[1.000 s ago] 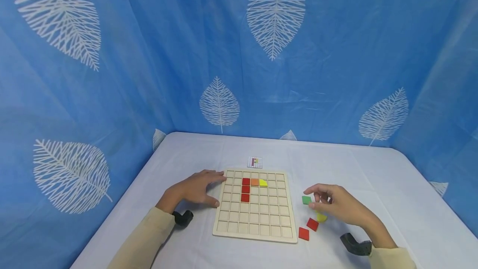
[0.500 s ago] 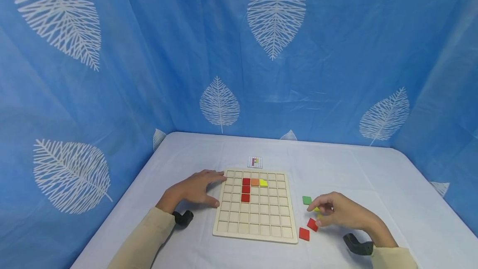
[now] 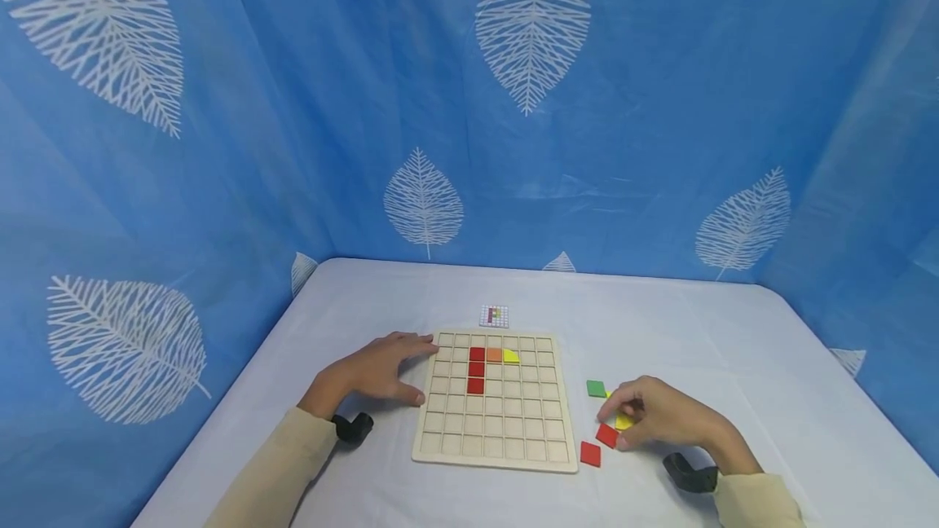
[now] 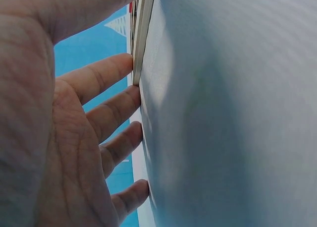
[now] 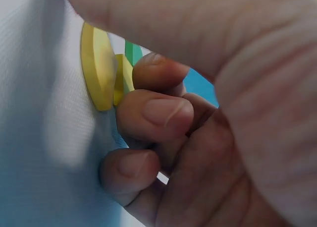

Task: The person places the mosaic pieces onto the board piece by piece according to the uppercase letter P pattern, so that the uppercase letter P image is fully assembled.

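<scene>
Over on the left, the left hand [image 3: 381, 369] has its fingers spread wide, thumb and fingertips up against the left edge of the wooden board [image 3: 473, 424]; the left wrist view shows a fingertip touching that edge. Moving right onto the board, three red tiles [image 3: 477, 368] run in a column, an orange tile [image 3: 495, 354] beside the farthest one, then a yellow tile [image 3: 511, 356] with a rounded corner; beyond the far edge sits a small picture card [image 3: 494, 316]. Right of the board, on the tabletop [image 3: 697, 332], here's the nearest red tile [image 3: 590, 454], lying flat and alone, and far of it a green tile [image 3: 596, 389]. What could go wrong? The loose red tile [image 3: 606, 435] is thin and flat, so a shallow pinch might slip off it; and with a loose yellow tile [image 3: 624, 421] tucked just under the fingers, a low sweep could nudge that as well. A push from the left hand might also shift the board. And where's that loose red tile? Right between thumb and index finger of the right hand [image 3: 663, 414], just left of the palm: fingers curled, a narrow gap, thumb apparently at the tile's right side, though whether it's gripped I can't tell.
</scene>
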Available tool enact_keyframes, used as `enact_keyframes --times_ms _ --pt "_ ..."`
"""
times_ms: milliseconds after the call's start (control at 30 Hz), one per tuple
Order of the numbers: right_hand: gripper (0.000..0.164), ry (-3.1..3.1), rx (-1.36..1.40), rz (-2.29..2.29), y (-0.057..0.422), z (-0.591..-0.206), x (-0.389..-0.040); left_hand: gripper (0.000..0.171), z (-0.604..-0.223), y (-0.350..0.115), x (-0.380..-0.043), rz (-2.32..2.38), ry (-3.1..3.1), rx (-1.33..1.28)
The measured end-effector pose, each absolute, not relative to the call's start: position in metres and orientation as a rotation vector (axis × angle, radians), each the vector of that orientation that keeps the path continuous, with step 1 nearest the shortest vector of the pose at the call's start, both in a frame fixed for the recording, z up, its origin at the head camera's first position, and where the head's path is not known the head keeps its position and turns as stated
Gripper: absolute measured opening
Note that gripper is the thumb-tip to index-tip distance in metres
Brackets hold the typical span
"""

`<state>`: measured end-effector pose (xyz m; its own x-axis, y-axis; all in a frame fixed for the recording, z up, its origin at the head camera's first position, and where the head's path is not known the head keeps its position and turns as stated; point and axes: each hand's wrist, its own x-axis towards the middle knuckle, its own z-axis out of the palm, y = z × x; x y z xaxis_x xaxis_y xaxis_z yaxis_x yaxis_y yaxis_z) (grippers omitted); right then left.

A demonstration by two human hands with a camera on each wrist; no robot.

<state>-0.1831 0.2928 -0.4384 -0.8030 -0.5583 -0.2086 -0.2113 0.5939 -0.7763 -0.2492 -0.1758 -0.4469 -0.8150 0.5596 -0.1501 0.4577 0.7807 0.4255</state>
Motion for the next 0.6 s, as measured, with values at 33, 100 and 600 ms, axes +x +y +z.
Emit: enact_keyframes --times_ms 33,100,600 --pt "0.027 2.395 -0.61 -1.075 0.2916 -0.4387 -0.1838 0.081 -0.4469 -0.177 -0.2491 0.545 2.705 0.786" --pt "0.027 2.401 -0.603 -1.06 0.2899 -0.4393 -0.1843 0.082 -0.4469 -0.1787 -0.2487 0.546 2.701 0.788" --pt "0.026 2.411 -0.611 -1.042 0.2888 -0.4407 -0.1848 0.083 -0.4523 -0.1803 -0.2519 0.554 2.717 0.823"
